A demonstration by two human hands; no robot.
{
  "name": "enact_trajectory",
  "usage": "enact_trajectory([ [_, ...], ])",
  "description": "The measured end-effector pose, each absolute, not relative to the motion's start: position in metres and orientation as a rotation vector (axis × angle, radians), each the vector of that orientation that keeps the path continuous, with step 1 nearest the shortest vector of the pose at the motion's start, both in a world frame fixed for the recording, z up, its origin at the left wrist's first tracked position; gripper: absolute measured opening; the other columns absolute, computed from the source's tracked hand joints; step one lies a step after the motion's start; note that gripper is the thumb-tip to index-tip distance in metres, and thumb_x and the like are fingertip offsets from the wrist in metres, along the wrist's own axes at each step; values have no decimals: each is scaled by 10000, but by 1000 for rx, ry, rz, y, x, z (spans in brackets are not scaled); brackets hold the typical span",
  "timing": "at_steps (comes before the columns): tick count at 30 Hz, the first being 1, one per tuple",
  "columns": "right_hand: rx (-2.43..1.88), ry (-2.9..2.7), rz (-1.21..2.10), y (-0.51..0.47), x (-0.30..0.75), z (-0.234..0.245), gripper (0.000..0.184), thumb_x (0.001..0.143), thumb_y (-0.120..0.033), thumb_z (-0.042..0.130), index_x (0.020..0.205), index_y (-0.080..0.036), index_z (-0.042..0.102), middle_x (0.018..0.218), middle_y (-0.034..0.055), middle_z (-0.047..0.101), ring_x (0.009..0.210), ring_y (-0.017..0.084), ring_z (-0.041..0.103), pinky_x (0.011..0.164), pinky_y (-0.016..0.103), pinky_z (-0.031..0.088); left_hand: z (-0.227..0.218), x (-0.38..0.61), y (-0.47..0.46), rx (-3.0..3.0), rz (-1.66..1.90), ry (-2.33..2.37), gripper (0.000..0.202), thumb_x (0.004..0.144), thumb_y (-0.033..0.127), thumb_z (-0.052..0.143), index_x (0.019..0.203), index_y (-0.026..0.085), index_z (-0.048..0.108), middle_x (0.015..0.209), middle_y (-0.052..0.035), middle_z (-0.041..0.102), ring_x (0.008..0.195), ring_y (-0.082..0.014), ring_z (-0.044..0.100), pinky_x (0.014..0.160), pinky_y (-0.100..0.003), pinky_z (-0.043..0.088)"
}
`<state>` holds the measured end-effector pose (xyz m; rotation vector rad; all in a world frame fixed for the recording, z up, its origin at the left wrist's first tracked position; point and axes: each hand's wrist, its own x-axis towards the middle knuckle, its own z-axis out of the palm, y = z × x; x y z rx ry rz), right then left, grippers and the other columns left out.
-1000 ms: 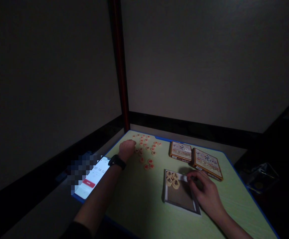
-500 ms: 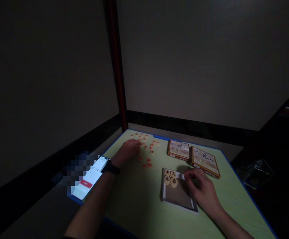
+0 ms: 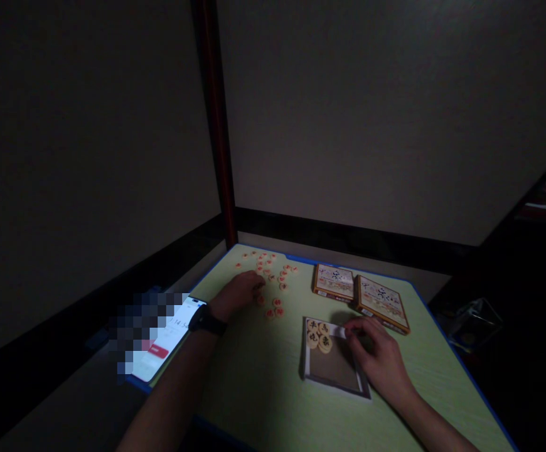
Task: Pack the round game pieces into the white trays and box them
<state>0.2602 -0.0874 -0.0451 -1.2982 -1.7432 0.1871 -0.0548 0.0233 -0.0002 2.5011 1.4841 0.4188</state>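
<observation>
My left hand (image 3: pixel 240 294) reaches over the far left part of the table, fingers curled down and closed among red-marked Chinese chess pieces (image 3: pixel 278 312). The Chinese chess piece at its fingertips is mostly hidden by them. My right hand (image 3: pixel 379 355) rests at the right side of a shallow open box tray (image 3: pixel 336 384), thumb and forefinger pressed together over its upper right corner. Whatever lies between those fingertips is hidden. In the tray's upper left corner lie several black-marked Chinese chess pieces (image 3: pixel 324 342), grouped close together, some apparently stacked.
Two printed game boxes (image 3: pixel 381 301) lie side by side behind the tray. A lit phone (image 3: pixel 164 339) rests at the table's left edge, beside my left wrist with its dark watch (image 3: pixel 207 320). The green table (image 3: pixel 249 383) has a blue rim and stands near a wall corner.
My left hand has drawn back slightly toward me, fingers curling in more. My right hand and the tray keep their places relative to each other. The whole view has shifted a little.
</observation>
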Motion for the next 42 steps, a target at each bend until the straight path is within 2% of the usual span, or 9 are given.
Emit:
enact_trajectory([
  [9, -1310, -1752, 182, -88, 260, -44, 141, 859, -295, 548, 794, -217, 646, 802, 48, 679, 804, 247, 619, 723, 365, 482, 4, -46, 19, 2527, 303, 1578, 147, 883, 167, 501, 873, 168, 647, 937, -87, 673, 881, -213, 624, 818, -319, 462],
  [13, -1299, -1719, 146, -88, 261, -43, 133, 860, -290, 552, 803, -215, 646, 802, 45, 681, 804, 241, 622, 730, 362, 487, 5, -43, 21, 2525, 514, 1539, 153, 884, 164, 517, 951, 167, 655, 1019, -89, 688, 939, -219, 631, 872, -332, 466],
  [16, -1301, -1665, 150, -88, 262, -42, 136, 864, -303, 561, 828, -212, 655, 823, 47, 690, 812, 236, 633, 743, 363, 497, 8, -28, 15, 2471, 702, 1451, 174, 856, 152, 576, 1006, 168, 662, 999, -68, 700, 908, -200, 643, 868, -314, 482],
  [19, -1297, -1595, 325, -91, 260, -39, 159, 879, -345, 581, 874, -209, 662, 857, 50, 702, 810, 221, 651, 737, 348, 519, 14, -1, -3, 2517, 791, 1244, 175, 841, 179, 632, 1010, 177, 674, 984, -53, 705, 880, -186, 648, 862, -311, 494],
  [24, -1147, -1409, 871, -101, 247, -22, 312, 842, -446, 683, 1053, -217, 658, 997, 63, 732, 906, 213, 693, 809, 342, 565, 16, 40, -40, 2510, 906, 834, 174, 816, 178, 683, 989, 183, 693, 969, -33, 715, 839, -154, 656, 794, -257, 510],
  [28, -1053, -1318, 1217, -105, 241, -14, 405, 789, -435, 757, 1117, -214, 672, 1019, 69, 751, 848, 207, 711, 747, 345, 590, 10, 53, -52, 2475, 992, 691, 160, 831, 186, 685, 987, 182, 716, 947, -43, 729, 862, -159, 669, 792, -247, 509],
  [35, -1009, -1301, 1337, -99, 244, -19, 424, 697, -400, 839, 1057, -210, 717, 968, 61, 762, 848, 209, 707, 729, 333, 579, 4, 50, -48, 2365, 940, 706, 173, 764, 162, 740, 934, 192, 741, 899, -27, 732, 749, -132, 640, 681, -222, 481],
  [39, -1074, -1464, 1317, -99, 249, -20, 378, 749, -465, 783, 977, -172, 711, 802, 50, 738, 683, 169, 668, 641, 303, 545, 7, 39, -44, 2329, 794, 741, 189, 716, 165, 750, 903, 191, 738, 831, 0, 709, 674, -110, 600, 630, -215, 445],
  [42, -1156, -1632, 1262, -104, 253, -16, 315, 795, -429, 743, 953, -161, 692, 750, 35, 715, 639, 150, 635, 606, 275, 508, 10, 32, -43, 2391, 619, 727, 190, 678, 167, 749, 864, 200, 733, 774, 18, 685, 679, -116, 594, 637, -220, 427],
])
